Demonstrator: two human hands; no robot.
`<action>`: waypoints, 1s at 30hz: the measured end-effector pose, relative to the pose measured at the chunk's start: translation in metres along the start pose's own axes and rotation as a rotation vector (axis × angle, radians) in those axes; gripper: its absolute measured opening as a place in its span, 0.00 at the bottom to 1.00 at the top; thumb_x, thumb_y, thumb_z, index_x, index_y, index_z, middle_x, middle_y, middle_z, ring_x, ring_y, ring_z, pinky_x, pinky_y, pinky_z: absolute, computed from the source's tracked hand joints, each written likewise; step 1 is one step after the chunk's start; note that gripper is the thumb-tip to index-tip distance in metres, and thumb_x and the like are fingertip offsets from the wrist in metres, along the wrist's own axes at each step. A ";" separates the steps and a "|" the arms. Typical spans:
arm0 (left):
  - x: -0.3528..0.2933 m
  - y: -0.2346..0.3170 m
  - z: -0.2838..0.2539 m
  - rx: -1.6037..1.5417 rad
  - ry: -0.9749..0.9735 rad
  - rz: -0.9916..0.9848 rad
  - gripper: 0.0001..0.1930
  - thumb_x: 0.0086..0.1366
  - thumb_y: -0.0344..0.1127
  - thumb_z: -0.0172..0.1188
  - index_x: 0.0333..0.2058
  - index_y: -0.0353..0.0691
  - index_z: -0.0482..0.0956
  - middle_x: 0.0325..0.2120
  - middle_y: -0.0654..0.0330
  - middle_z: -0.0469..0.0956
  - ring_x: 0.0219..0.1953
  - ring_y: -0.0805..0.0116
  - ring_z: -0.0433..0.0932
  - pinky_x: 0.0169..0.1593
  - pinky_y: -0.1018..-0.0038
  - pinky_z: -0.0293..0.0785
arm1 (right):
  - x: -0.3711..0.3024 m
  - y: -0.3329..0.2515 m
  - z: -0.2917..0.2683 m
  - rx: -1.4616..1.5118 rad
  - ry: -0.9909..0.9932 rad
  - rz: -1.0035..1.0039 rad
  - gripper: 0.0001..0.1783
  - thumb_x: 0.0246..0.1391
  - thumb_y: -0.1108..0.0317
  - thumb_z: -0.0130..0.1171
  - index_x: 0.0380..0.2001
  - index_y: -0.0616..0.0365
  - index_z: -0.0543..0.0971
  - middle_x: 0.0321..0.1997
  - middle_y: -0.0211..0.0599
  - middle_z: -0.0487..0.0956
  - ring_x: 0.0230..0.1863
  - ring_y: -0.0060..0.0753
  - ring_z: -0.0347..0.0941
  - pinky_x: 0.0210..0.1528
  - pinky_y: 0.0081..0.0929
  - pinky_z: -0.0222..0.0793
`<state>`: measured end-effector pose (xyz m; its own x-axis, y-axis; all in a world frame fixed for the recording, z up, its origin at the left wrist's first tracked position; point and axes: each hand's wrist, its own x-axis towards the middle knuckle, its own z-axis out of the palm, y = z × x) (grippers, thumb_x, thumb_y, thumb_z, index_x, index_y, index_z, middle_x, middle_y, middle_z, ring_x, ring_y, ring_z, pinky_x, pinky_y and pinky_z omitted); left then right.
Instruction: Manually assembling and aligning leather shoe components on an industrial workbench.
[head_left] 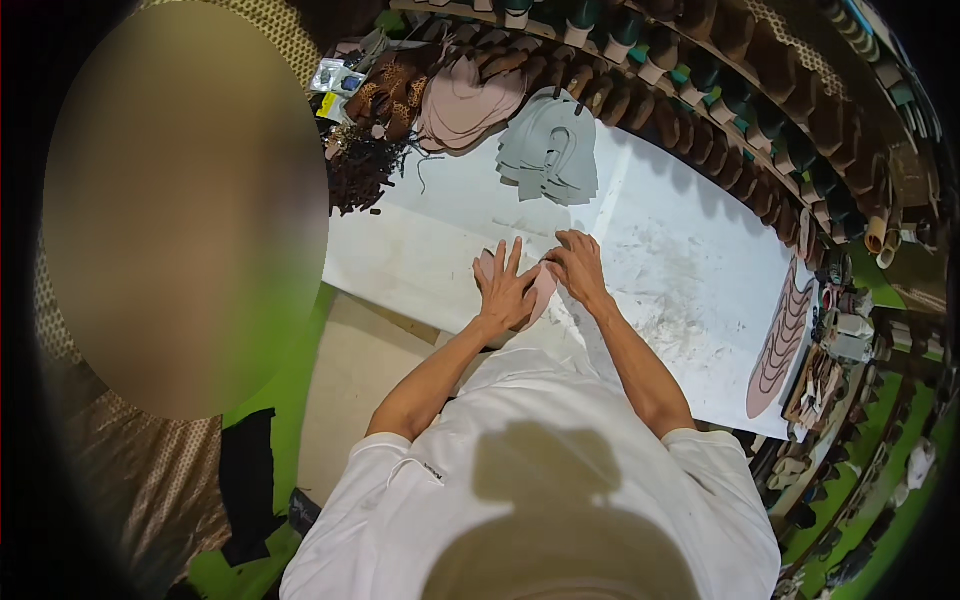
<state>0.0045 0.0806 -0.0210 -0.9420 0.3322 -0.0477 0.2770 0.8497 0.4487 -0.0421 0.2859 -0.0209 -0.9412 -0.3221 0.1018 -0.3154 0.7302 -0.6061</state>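
Observation:
A pink shoe-upper piece [543, 292] of thin sheet material lies at the near edge of the white work table [680, 250]. My left hand [505, 288] rests on it with fingers spread, covering much of it; a bit of pink also shows by its outer fingers. Close beside, my right hand [579, 268] bends its fingers down in a pinch at the piece's upper right edge. Its fingertips are partly hidden, so anything small between them cannot be made out.
Grey cut pieces [545, 150], pink cut pieces [470, 105] and dark brown strips [358, 175] lie along the table's far side. Scalloped pink pieces [780, 345] lie at its right end. Shelves of shoes [700, 80] curve behind. A blurred oval hides the left side.

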 end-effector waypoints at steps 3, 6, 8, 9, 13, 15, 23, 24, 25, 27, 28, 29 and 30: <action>0.001 0.000 -0.001 -0.011 -0.025 -0.014 0.22 0.63 0.45 0.65 0.57 0.60 0.83 0.78 0.51 0.45 0.79 0.40 0.40 0.64 0.18 0.38 | 0.002 0.002 -0.001 -0.013 0.019 -0.036 0.09 0.54 0.64 0.67 0.37 0.54 0.87 0.61 0.43 0.76 0.69 0.54 0.65 0.72 0.55 0.52; 0.001 -0.002 -0.001 -0.020 -0.036 -0.019 0.22 0.63 0.45 0.65 0.57 0.60 0.83 0.78 0.51 0.45 0.79 0.40 0.40 0.64 0.18 0.37 | 0.006 0.000 -0.004 -0.065 0.021 -0.026 0.08 0.54 0.64 0.68 0.36 0.52 0.88 0.61 0.41 0.77 0.68 0.49 0.65 0.71 0.51 0.53; 0.000 -0.002 0.001 -0.027 -0.024 -0.015 0.22 0.63 0.45 0.64 0.57 0.59 0.83 0.78 0.51 0.45 0.79 0.40 0.40 0.64 0.18 0.37 | 0.008 -0.002 -0.006 -0.089 0.041 -0.037 0.08 0.54 0.63 0.68 0.36 0.53 0.88 0.61 0.40 0.77 0.68 0.49 0.65 0.71 0.51 0.53; 0.000 -0.003 0.001 -0.033 -0.010 -0.011 0.22 0.63 0.45 0.64 0.57 0.59 0.83 0.78 0.50 0.45 0.78 0.40 0.41 0.64 0.18 0.37 | 0.009 -0.002 -0.007 -0.088 0.040 -0.037 0.08 0.54 0.63 0.68 0.36 0.53 0.88 0.61 0.40 0.77 0.68 0.49 0.65 0.71 0.51 0.53; 0.000 -0.002 0.003 -0.049 0.002 0.002 0.22 0.62 0.45 0.64 0.56 0.57 0.83 0.78 0.49 0.46 0.78 0.39 0.41 0.64 0.19 0.36 | 0.012 -0.004 -0.010 -0.052 0.001 0.021 0.08 0.52 0.63 0.69 0.33 0.55 0.87 0.60 0.42 0.77 0.68 0.51 0.66 0.72 0.56 0.52; 0.001 -0.001 0.003 -0.085 0.017 0.007 0.24 0.58 0.40 0.63 0.55 0.53 0.84 0.78 0.47 0.47 0.78 0.37 0.41 0.65 0.20 0.35 | 0.014 -0.003 -0.010 -0.055 -0.006 0.039 0.08 0.52 0.63 0.69 0.32 0.55 0.88 0.60 0.42 0.78 0.68 0.50 0.66 0.72 0.56 0.52; 0.004 -0.003 0.000 -0.075 -0.001 0.009 0.22 0.61 0.43 0.64 0.55 0.55 0.83 0.78 0.47 0.47 0.77 0.37 0.43 0.65 0.21 0.37 | 0.017 0.005 -0.004 0.004 0.050 0.087 0.12 0.50 0.65 0.68 0.38 0.54 0.89 0.63 0.46 0.76 0.69 0.52 0.65 0.72 0.53 0.53; 0.005 -0.002 -0.001 -0.075 -0.001 0.011 0.22 0.61 0.42 0.65 0.55 0.55 0.83 0.78 0.47 0.47 0.77 0.38 0.43 0.65 0.21 0.38 | 0.017 0.007 -0.003 0.003 0.051 0.089 0.12 0.50 0.65 0.68 0.38 0.54 0.89 0.63 0.46 0.76 0.69 0.52 0.65 0.72 0.53 0.53; 0.005 -0.001 -0.003 -0.075 -0.002 0.012 0.22 0.61 0.42 0.65 0.55 0.55 0.83 0.78 0.47 0.47 0.77 0.38 0.43 0.65 0.21 0.38 | 0.017 0.008 -0.002 -0.043 0.091 0.027 0.12 0.50 0.65 0.68 0.39 0.53 0.89 0.64 0.46 0.75 0.70 0.53 0.64 0.72 0.53 0.53; 0.004 0.000 -0.004 -0.078 -0.007 0.031 0.24 0.58 0.38 0.63 0.56 0.53 0.83 0.77 0.46 0.47 0.78 0.39 0.41 0.65 0.21 0.35 | 0.017 0.008 -0.001 -0.088 0.130 -0.035 0.13 0.51 0.65 0.68 0.40 0.52 0.89 0.65 0.46 0.75 0.71 0.54 0.63 0.72 0.53 0.54; 0.003 0.000 -0.004 -0.077 -0.008 0.029 0.24 0.58 0.38 0.63 0.56 0.53 0.83 0.77 0.46 0.47 0.78 0.39 0.41 0.65 0.21 0.35 | 0.018 0.006 -0.001 -0.096 0.075 -0.044 0.12 0.51 0.65 0.68 0.40 0.51 0.89 0.66 0.46 0.74 0.72 0.55 0.62 0.72 0.52 0.53; 0.002 0.000 -0.004 -0.060 -0.004 0.033 0.24 0.59 0.38 0.63 0.57 0.54 0.83 0.78 0.46 0.46 0.78 0.39 0.41 0.65 0.21 0.35 | 0.019 0.005 -0.002 -0.104 0.021 -0.052 0.11 0.52 0.65 0.69 0.40 0.50 0.89 0.67 0.46 0.73 0.72 0.56 0.60 0.72 0.52 0.53; 0.001 0.000 -0.005 -0.043 0.002 0.037 0.25 0.59 0.38 0.63 0.58 0.54 0.82 0.78 0.47 0.46 0.78 0.40 0.40 0.65 0.21 0.35 | 0.020 0.005 -0.003 -0.102 0.019 -0.054 0.11 0.52 0.65 0.69 0.40 0.50 0.89 0.67 0.46 0.73 0.72 0.56 0.60 0.72 0.52 0.53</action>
<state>0.0029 0.0792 -0.0168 -0.9317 0.3620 -0.0289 0.3028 0.8184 0.4883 -0.0627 0.2844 -0.0195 -0.9242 -0.3520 0.1481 -0.3759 0.7701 -0.5155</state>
